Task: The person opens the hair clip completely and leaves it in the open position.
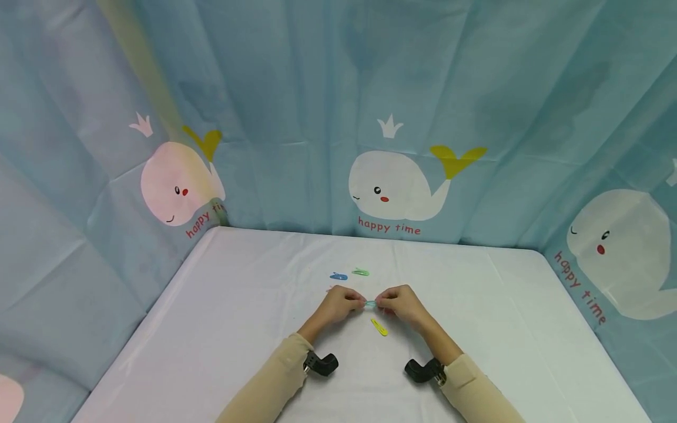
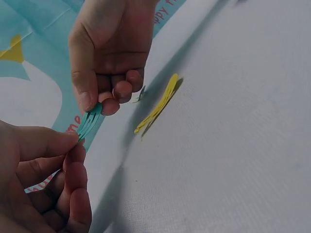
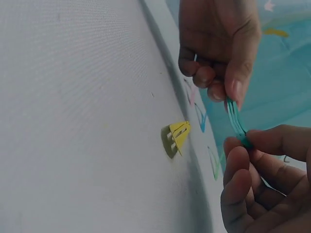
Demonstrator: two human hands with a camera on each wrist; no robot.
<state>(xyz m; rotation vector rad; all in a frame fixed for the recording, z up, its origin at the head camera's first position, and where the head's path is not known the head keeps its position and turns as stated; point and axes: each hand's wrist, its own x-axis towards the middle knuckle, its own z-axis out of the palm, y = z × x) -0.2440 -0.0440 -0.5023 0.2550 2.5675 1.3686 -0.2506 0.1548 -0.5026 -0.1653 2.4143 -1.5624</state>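
Note:
A small teal hair clip (image 1: 370,304) is held just above the white table (image 1: 254,329), one end in each hand. My left hand (image 1: 350,301) pinches its left end between thumb and forefinger, which the left wrist view shows close up as the left hand (image 2: 74,142) on the teal clip (image 2: 90,120). My right hand (image 1: 390,303) pinches the other end, and in the right wrist view the right hand (image 3: 241,142) meets the teal clip (image 3: 235,119). A yellow clip (image 1: 378,327) lies flat on the table right below the hands.
A blue clip (image 1: 338,276) and a green clip (image 1: 361,272) lie a little beyond the hands. Light blue whale-print cloth (image 1: 391,194) hangs round the table at the back and on both sides. The table's rounded right corner (image 1: 539,254) is far from the hands.

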